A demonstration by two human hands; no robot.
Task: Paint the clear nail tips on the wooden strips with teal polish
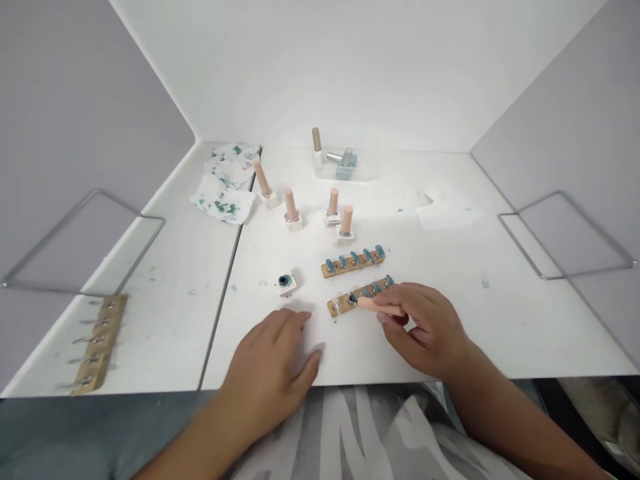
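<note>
Fingers [395, 309] of the right hand [430, 330] grasp a beige wooden polish brush [374, 304] over the near wooden nail strip [340, 306], close to the front edge of the white surface [450, 267]; one nail seems still unpainted. The left hand [273, 360] lies flat, released.

You get one view only — your head camera looks forward and down across the table [500, 320], close above your left hand [273, 363] and right hand [425, 330], back wall [350, 67] up top.
</note>
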